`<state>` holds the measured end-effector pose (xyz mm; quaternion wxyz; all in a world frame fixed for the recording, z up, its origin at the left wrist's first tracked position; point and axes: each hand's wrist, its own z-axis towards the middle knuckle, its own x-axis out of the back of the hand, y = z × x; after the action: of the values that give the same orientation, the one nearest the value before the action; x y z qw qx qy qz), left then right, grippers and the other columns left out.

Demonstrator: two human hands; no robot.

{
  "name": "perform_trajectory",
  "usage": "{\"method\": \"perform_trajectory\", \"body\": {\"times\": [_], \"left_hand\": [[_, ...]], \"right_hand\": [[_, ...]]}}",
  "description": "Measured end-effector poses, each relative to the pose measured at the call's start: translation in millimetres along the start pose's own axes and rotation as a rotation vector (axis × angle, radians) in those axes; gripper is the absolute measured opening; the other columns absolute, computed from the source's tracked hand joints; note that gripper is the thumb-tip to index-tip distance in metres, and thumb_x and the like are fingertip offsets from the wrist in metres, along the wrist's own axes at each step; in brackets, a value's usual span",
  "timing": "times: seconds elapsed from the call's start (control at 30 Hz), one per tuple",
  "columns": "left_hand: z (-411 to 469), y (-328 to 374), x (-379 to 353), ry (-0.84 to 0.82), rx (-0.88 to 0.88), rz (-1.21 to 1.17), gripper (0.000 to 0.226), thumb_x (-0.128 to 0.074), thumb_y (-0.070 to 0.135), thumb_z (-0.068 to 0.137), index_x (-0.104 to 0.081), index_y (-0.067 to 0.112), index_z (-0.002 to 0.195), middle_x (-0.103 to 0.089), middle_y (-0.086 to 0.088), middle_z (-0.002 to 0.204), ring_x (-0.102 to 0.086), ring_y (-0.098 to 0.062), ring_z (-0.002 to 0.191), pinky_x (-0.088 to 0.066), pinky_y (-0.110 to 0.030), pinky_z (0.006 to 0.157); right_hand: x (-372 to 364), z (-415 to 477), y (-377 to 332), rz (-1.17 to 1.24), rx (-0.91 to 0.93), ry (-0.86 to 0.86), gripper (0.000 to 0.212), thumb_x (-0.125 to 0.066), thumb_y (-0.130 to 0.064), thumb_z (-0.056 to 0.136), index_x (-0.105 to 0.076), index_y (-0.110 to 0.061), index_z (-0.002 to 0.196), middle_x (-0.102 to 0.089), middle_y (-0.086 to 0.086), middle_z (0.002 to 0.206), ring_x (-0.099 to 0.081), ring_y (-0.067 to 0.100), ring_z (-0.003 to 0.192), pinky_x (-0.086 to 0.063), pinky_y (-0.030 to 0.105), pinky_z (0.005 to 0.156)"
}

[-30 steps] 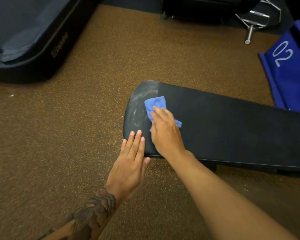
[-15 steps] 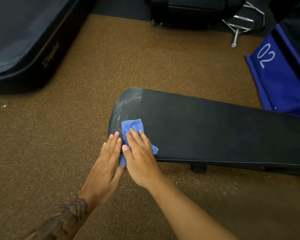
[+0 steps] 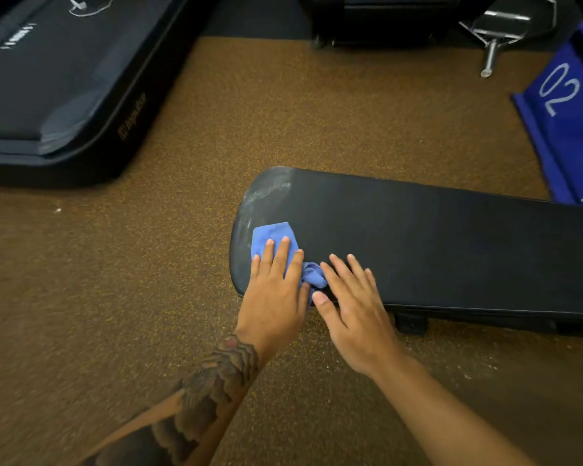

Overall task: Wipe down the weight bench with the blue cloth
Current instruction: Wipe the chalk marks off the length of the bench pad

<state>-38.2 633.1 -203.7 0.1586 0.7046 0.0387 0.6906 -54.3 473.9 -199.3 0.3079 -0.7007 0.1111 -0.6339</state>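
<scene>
A long black padded weight bench (image 3: 435, 243) runs from centre to the right edge, with pale smears on its rounded left end. The blue cloth (image 3: 270, 235) lies on that end near the front edge, partly bunched at its right. My left hand (image 3: 273, 290) presses flat on the cloth with straight fingers. Just to its right, my right hand (image 3: 354, 304) rests flat on the bench pad, its fingers spread and its thumb beside the bunched part of the cloth.
Speckled brown rubber floor (image 3: 115, 297) surrounds the bench. A black treadmill deck (image 3: 54, 95) sits at upper left. A blue box marked "02" (image 3: 566, 105) stands at upper right. A chrome bar attachment (image 3: 498, 31) and dark equipment lie at the top.
The cloth has passed from under my right hand to under my left. My right hand has shifted right onto the bare pad. The cloth came from mid-pad toward the front edge.
</scene>
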Motion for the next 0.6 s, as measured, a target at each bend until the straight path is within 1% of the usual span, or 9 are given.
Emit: {"method": "perform_trajectory", "body": {"times": [0.07,0.13,0.2,0.23,0.3,0.37,0.47,0.6], "left_hand": [[1,0,1,-0.013,-0.008,-0.004,0.061,-0.021,0.039,0.092,-0.037,0.006,0.142,-0.027,-0.017,0.154,-0.016,-0.038,0.144,-0.018,-0.054,0.114],[6,-2,2,-0.027,-0.019,-0.011,0.061,-0.021,0.037,0.091,-0.04,0.004,0.14,-0.032,-0.018,0.151,-0.02,-0.039,0.142,-0.022,-0.056,0.113],[15,-5,2,-0.036,-0.047,-0.013,0.061,-0.021,0.036,0.091,-0.041,0.002,0.138,-0.035,-0.018,0.149,-0.022,-0.04,0.141,-0.021,-0.055,0.112],[21,-6,3,-0.034,-0.07,-0.015,0.059,-0.023,0.034,0.092,-0.042,0.001,0.138,-0.036,-0.019,0.148,-0.023,-0.041,0.141,-0.022,-0.056,0.111],[34,-9,4,-0.036,-0.12,-0.026,0.05,-0.037,0.026,0.096,-0.041,-0.001,0.138,-0.037,-0.02,0.148,-0.023,-0.042,0.14,-0.023,-0.057,0.112],[51,-11,5,-0.037,-0.171,-0.02,0.05,-0.048,0.018,0.095,-0.039,-0.003,0.139,-0.034,-0.021,0.148,-0.021,-0.043,0.141,-0.021,-0.056,0.113],[79,-15,7,-0.055,-0.225,-0.011,0.052,-0.046,0.017,0.096,-0.033,-0.002,0.143,-0.028,-0.02,0.152,-0.014,-0.04,0.143,-0.016,-0.052,0.116],[108,-20,11,-0.093,-0.304,-0.027,0.051,-0.041,0.019,0.099,-0.029,-0.001,0.144,-0.023,-0.018,0.154,-0.01,-0.037,0.145,-0.013,-0.048,0.117]], "right_hand": [[-5,-5,4,-0.16,0.019,-0.039,0.069,-0.01,-0.06,0.096,-0.022,-0.021,0.151,-0.011,-0.004,0.16,0.006,0.012,0.147,0.003,0.039,0.12],[-10,-8,8,-0.293,0.037,-0.041,0.071,-0.015,-0.059,0.097,-0.023,-0.014,0.151,-0.013,0.003,0.16,0.001,0.019,0.148,-0.002,0.042,0.12],[-13,-9,9,-0.357,0.038,-0.045,0.073,-0.019,-0.059,0.098,-0.023,-0.009,0.15,-0.015,0.007,0.16,-0.003,0.023,0.148,-0.006,0.045,0.118],[-14,-9,9,-0.377,0.039,-0.051,0.074,-0.019,-0.06,0.098,-0.022,-0.008,0.15,-0.014,0.008,0.16,-0.003,0.024,0.148,-0.007,0.045,0.117],[-14,-8,9,-0.404,0.041,-0.056,0.076,-0.018,-0.062,0.098,-0.02,-0.007,0.151,-0.013,0.009,0.16,-0.003,0.024,0.148,-0.007,0.046,0.117],[-14,-8,7,-0.422,0.034,-0.061,0.077,-0.017,-0.063,0.097,-0.021,-0.007,0.15,-0.013,0.01,0.159,-0.005,0.025,0.148,-0.008,0.046,0.117],[-14,-8,5,-0.423,0.023,-0.071,0.079,-0.016,-0.065,0.097,-0.022,-0.006,0.15,-0.014,0.01,0.159,-0.006,0.025,0.148,-0.012,0.048,0.116],[-15,-8,4,-0.435,0.01,-0.081,0.08,-0.014,-0.065,0.097,-0.022,-0.006,0.15,-0.014,0.01,0.159,-0.005,0.025,0.148,-0.015,0.049,0.116]]}}
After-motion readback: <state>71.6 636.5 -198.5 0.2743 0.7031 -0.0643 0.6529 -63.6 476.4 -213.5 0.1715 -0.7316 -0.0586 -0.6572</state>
